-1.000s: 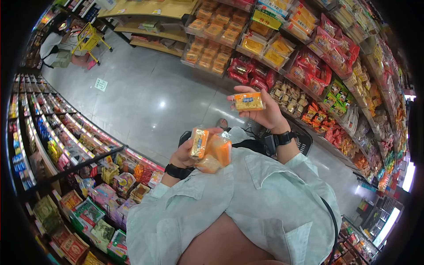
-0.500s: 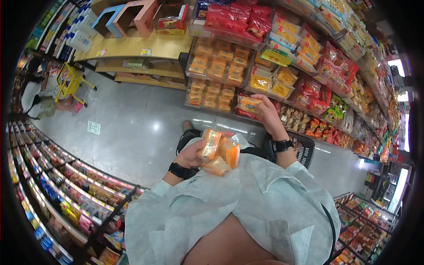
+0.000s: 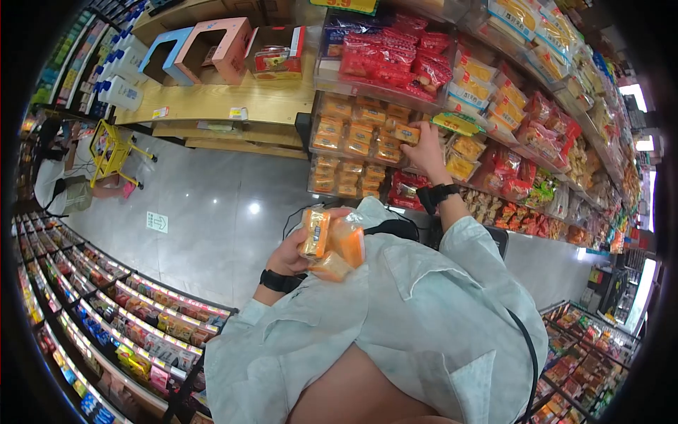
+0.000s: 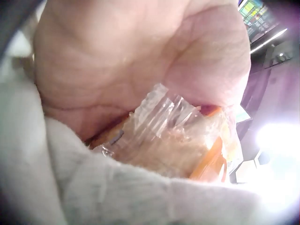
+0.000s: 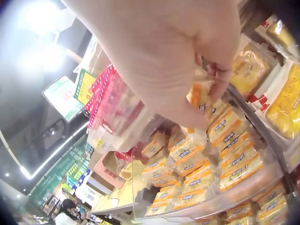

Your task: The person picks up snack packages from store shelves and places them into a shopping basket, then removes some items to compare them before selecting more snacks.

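In the head view my left hand point(image 3: 288, 256) holds several small clear-wrapped snack packets with orange labels, a pale yellow packet point(image 3: 316, 233) gripped on top. An orange-backed packet point(image 3: 347, 244) and another packet point(image 3: 330, 267) lie against it, close to the shirt front. Crinkled clear wrapper point(image 4: 164, 117) shows beneath the palm in the left wrist view. My right hand point(image 3: 426, 150) reaches to the shelf and pinches one packet point(image 3: 407, 134) of the same kind between thumb and fingers. It is over a clear bin point(image 5: 234, 192) stacked with matching packets point(image 5: 190, 152).
Red-wrapped snacks point(image 3: 395, 60) fill the bin above, and yellow packs point(image 3: 466, 148) stand to the right. A wooden shelf point(image 3: 212, 106) with open cardboard boxes is at the left. A person beside a yellow cart point(image 3: 109, 152) is farther down the aisle.
My right hand has moved from in front of me up and forward to the bin of matching packets, its packet still held. The left hand keeps its packets near the shirt.
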The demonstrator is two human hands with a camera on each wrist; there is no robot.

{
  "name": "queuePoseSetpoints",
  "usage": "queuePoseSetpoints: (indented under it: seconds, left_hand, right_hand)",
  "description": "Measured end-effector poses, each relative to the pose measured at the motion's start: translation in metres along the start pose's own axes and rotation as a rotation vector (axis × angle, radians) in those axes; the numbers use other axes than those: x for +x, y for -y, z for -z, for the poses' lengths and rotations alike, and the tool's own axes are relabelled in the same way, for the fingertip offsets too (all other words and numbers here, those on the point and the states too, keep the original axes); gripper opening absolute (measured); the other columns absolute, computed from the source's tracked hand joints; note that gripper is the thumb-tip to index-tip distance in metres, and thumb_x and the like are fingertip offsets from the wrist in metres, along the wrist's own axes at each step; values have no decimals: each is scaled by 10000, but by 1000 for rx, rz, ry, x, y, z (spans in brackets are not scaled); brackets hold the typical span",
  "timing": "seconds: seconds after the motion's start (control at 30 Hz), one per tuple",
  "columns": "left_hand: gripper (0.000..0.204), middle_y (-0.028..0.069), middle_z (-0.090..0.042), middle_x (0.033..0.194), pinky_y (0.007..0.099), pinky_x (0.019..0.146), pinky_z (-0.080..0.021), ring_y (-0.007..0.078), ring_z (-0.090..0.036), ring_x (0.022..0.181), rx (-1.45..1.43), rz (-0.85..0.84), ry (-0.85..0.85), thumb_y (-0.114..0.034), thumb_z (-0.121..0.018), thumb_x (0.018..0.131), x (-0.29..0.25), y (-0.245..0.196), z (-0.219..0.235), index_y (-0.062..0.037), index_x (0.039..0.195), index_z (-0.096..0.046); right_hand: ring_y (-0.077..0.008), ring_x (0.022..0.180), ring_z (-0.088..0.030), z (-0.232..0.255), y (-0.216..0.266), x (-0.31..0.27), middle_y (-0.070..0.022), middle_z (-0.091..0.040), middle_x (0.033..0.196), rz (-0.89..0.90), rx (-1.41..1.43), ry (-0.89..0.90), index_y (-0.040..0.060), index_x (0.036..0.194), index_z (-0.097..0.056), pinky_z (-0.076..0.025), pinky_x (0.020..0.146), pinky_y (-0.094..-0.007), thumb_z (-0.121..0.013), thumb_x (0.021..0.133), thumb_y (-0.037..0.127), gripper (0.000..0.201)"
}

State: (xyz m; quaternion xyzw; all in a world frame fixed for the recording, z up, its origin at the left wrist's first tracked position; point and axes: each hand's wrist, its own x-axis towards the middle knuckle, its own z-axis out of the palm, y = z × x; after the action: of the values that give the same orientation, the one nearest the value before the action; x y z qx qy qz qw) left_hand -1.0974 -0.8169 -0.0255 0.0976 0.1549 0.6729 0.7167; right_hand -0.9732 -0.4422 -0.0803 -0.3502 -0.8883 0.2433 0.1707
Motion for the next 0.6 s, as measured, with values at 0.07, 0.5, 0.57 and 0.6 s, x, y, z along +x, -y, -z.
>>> queuePoseSetpoints:
  seconds: [0.07, 0.5, 0.57, 0.6]
  left_hand:
    - [1040, 148, -512, 1477, 382, 1143, -445, 249, -542, 1357, 29, -67, -99, -567, -757, 856, 2, -6, -10, 32, 1574, -301]
    - [1100, 167, -513, 1471, 376, 1139, -437, 250, -537, 1356, -53, -160, -380, -590, -797, 819, 18, 21, -24, 56, 1561, -305]
    - [1093, 171, -506, 1478, 383, 1144, -432, 257, -533, 1359, -48, -161, -386, -597, -787, 824, 22, 21, -30, 58, 1558, -310]
    - [1090, 173, -502, 1481, 387, 1146, -429, 261, -531, 1361, -46, -162, -387, -601, -782, 826, 23, 21, -32, 59, 1556, -313]
  right_hand:
    - [-447, 1132, -590, -5, -5, 22, -229, -502, 1281, -23, 18, 53, 86, 1229, -572, -499, 1005, -483, -769, 767, 83, 502]
    - [-426, 1210, -540, -48, -48, 46, -188, -604, 1294, 209, -495, -48, 97, 1371, -575, -411, 882, -646, -729, 870, 365, 589]
    - [-426, 1218, -533, -54, -51, 46, -183, -602, 1296, 183, -491, -21, 103, 1371, -577, -409, 889, -666, -723, 877, 361, 576]
    - [-427, 1217, -533, -58, -53, 47, -182, -603, 1295, 163, -498, -4, 105, 1369, -580, -408, 895, -676, -720, 878, 354, 568]
